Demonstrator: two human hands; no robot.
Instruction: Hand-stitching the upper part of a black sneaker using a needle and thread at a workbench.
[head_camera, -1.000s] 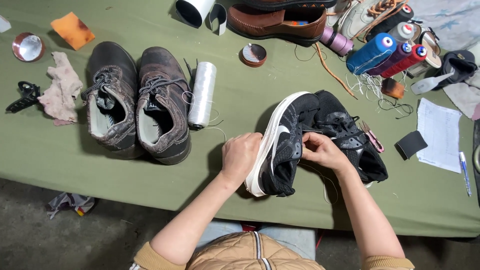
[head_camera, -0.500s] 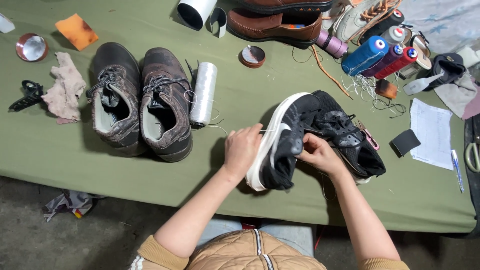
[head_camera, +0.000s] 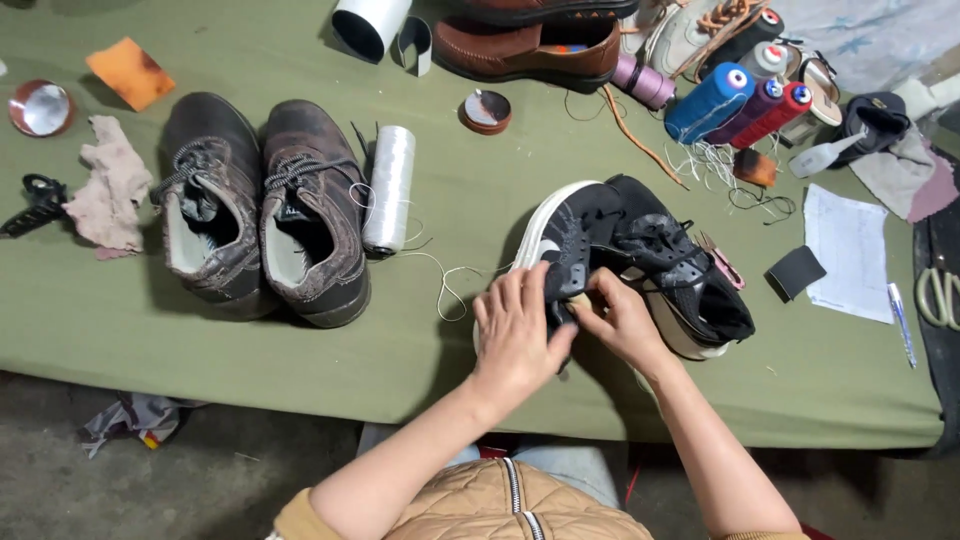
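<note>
Black sneaker on green counter — 3 o'clock of brown shoes | left hand clasped over heel end | right hand pinching same end — thread spool at 10 o'clock

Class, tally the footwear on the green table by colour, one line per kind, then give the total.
Black sneakers with white soles, held by both hands: 2
Dark brown laced leather shoes, standing side by side: 2
Tan-brown leather shoes at the table's far edge: 2
Total: 6
</note>
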